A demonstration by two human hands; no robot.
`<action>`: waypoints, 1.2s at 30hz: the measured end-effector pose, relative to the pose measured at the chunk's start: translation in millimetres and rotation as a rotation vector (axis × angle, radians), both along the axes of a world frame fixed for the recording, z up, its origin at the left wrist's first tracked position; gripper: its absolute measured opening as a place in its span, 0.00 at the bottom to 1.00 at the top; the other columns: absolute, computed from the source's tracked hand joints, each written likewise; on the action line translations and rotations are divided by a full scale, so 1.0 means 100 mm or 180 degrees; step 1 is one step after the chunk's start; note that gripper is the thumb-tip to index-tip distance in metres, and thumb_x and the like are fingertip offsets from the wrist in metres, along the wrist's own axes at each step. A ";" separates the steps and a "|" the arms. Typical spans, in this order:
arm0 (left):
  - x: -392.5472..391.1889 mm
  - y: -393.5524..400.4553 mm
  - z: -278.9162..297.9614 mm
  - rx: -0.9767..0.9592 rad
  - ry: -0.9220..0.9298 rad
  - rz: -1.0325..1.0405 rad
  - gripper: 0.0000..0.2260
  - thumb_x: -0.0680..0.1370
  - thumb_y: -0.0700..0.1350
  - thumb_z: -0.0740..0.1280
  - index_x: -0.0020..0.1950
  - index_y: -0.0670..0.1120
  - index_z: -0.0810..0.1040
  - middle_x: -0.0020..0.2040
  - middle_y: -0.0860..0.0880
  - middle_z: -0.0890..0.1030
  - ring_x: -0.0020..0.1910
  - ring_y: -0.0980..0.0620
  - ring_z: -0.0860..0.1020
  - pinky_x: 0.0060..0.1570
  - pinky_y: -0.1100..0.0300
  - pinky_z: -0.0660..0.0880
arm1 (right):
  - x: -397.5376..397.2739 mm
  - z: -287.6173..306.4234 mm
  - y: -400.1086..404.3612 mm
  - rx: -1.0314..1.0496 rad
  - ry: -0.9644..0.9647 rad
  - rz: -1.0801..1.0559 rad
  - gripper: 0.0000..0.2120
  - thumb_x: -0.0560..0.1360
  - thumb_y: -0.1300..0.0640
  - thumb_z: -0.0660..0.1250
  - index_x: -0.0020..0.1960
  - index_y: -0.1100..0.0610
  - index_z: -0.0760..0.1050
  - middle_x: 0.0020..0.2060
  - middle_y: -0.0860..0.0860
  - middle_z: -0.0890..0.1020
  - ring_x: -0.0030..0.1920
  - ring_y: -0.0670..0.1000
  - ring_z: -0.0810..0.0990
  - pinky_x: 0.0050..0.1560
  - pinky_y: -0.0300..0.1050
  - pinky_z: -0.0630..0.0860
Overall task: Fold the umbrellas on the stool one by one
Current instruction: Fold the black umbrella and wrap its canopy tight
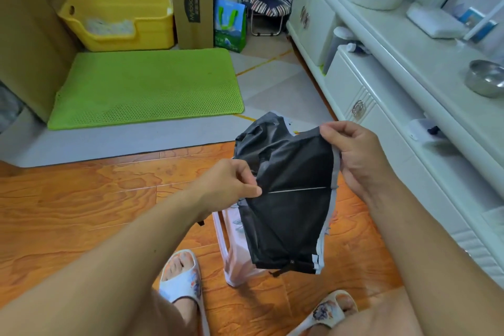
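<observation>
The black umbrella (286, 199) hangs in the air between the two hands, above the wooden floor (81, 199) and in front of the person's feet, with its collapsed canopy spread into a loose fan. Its long axis runs roughly from the upper far end, near the grey floor strip, down toward the strap end close to the right sandal (331, 311), so it lies tilted toward the person rather than level. The left hand (231, 183) pinches the canopy at its left edge, thumb and forefinger closed on the fabric right where a thin metal rib (297, 189) begins; that rib crosses the panel almost level toward the right hand (357, 155). The right hand pinches the opposite, grey-trimmed edge of the canopy, fingers curled over the top corner and thumb on the hem. Both hands are equally near, one at each end of the same panel, so the next pleat seems to depend on bringing one edge across that rib line toward the other. Beneath the black canopy, partly hidden, lies a pale pink umbrella (237, 254) on what is likely the stool, which cannot be seen plainly; that one looks to be waiting its turn.
</observation>
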State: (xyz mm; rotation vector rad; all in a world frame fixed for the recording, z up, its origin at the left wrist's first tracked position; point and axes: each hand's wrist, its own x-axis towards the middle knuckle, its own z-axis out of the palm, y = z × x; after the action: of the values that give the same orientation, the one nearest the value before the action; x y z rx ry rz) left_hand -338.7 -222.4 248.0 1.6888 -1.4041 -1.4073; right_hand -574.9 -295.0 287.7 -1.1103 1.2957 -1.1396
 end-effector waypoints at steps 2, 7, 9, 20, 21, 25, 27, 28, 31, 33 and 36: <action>-0.04 0.01 0.03 -0.0090 0.0239 0.0056 0.05 0.75 0.45 0.76 0.44 0.46 0.82 0.40 0.50 0.79 0.40 0.56 0.76 0.43 0.62 0.71 | -0.03 0.02 0.07 0.0100 0.0050 0.0188 0.02 0.77 0.63 0.72 0.49 0.58 0.82 0.42 0.53 0.86 0.45 0.51 0.85 0.51 0.46 0.82; -0.12 -0.07 0.04 -0.0174 0.1281 0.0475 0.18 0.77 0.36 0.72 0.60 0.56 0.81 0.57 0.50 0.79 0.47 0.52 0.79 0.45 0.57 0.77 | -0.10 0.00 0.11 0.0005 0.0278 0.0318 0.06 0.80 0.62 0.69 0.51 0.53 0.83 0.45 0.51 0.87 0.51 0.51 0.85 0.51 0.45 0.81; -0.10 -0.06 0.07 -0.0150 0.1516 0.0154 0.32 0.78 0.28 0.66 0.74 0.58 0.72 0.68 0.56 0.75 0.49 0.54 0.82 0.42 0.57 0.80 | -0.09 -0.02 0.08 -0.0103 0.0310 0.0107 0.06 0.80 0.62 0.69 0.51 0.53 0.84 0.43 0.50 0.86 0.50 0.50 0.85 0.52 0.43 0.81; -0.14 -0.08 0.08 0.0574 0.1584 0.1345 0.14 0.82 0.46 0.68 0.63 0.42 0.71 0.48 0.44 0.81 0.37 0.50 0.81 0.34 0.59 0.78 | -0.04 0.03 0.05 -0.0237 0.0085 0.0271 0.09 0.79 0.63 0.68 0.49 0.53 0.85 0.48 0.54 0.87 0.57 0.56 0.84 0.65 0.55 0.78; -0.17 -0.07 0.07 0.0558 0.1546 0.1336 0.13 0.81 0.47 0.68 0.62 0.42 0.74 0.47 0.45 0.82 0.39 0.50 0.81 0.36 0.59 0.79 | -0.04 0.04 0.05 -0.0245 0.0115 0.0267 0.09 0.80 0.63 0.68 0.49 0.53 0.85 0.47 0.53 0.86 0.56 0.55 0.84 0.65 0.54 0.78; -0.24 -0.02 0.10 -0.0526 0.0707 0.1216 0.09 0.77 0.38 0.73 0.52 0.47 0.77 0.39 0.49 0.79 0.39 0.51 0.78 0.44 0.55 0.76 | -0.02 0.02 0.06 -0.0322 0.0378 0.0038 0.07 0.80 0.61 0.68 0.51 0.51 0.84 0.47 0.52 0.86 0.53 0.52 0.85 0.57 0.44 0.81; -0.24 0.01 0.15 -0.0854 0.0415 0.0958 0.10 0.76 0.37 0.74 0.52 0.49 0.79 0.36 0.49 0.78 0.37 0.53 0.77 0.46 0.55 0.78 | -0.05 0.02 0.05 -0.0376 0.0494 -0.0106 0.07 0.81 0.60 0.68 0.51 0.50 0.83 0.46 0.49 0.86 0.52 0.49 0.84 0.54 0.38 0.81; -0.23 0.01 0.15 -0.0887 0.0352 0.0918 0.09 0.76 0.38 0.74 0.53 0.49 0.79 0.35 0.49 0.78 0.36 0.52 0.78 0.49 0.52 0.80 | -0.06 0.02 0.04 -0.0392 0.0536 -0.0135 0.07 0.81 0.60 0.68 0.51 0.50 0.83 0.47 0.48 0.86 0.52 0.48 0.84 0.55 0.39 0.81; -0.19 0.02 0.12 -0.0910 0.0041 0.1066 0.08 0.76 0.39 0.74 0.52 0.49 0.80 0.34 0.47 0.80 0.38 0.48 0.82 0.51 0.45 0.81 | -0.06 0.01 0.05 -0.0395 0.0523 -0.0045 0.06 0.80 0.60 0.69 0.51 0.50 0.83 0.47 0.50 0.86 0.52 0.49 0.85 0.56 0.42 0.81; -0.20 0.03 0.13 -0.0954 0.0119 0.1237 0.07 0.76 0.38 0.74 0.51 0.48 0.81 0.35 0.47 0.80 0.38 0.50 0.81 0.48 0.51 0.80 | -0.05 0.00 0.06 -0.0441 0.0585 -0.0013 0.06 0.80 0.59 0.69 0.51 0.50 0.83 0.48 0.50 0.86 0.52 0.49 0.85 0.56 0.41 0.81; -0.23 0.05 0.20 -0.1259 0.0132 0.1363 0.09 0.75 0.34 0.73 0.50 0.47 0.83 0.39 0.51 0.79 0.38 0.56 0.77 0.43 0.69 0.73 | -0.05 0.02 0.06 -0.0449 0.0625 -0.0096 0.06 0.81 0.59 0.68 0.51 0.49 0.82 0.48 0.47 0.86 0.52 0.45 0.84 0.57 0.40 0.80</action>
State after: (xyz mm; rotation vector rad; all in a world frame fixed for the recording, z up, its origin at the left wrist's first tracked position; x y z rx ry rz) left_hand -361.8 -217.7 267.6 1.5652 -1.1188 -0.8589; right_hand -579.8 -289.1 289.8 -1.3377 1.4033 -1.1820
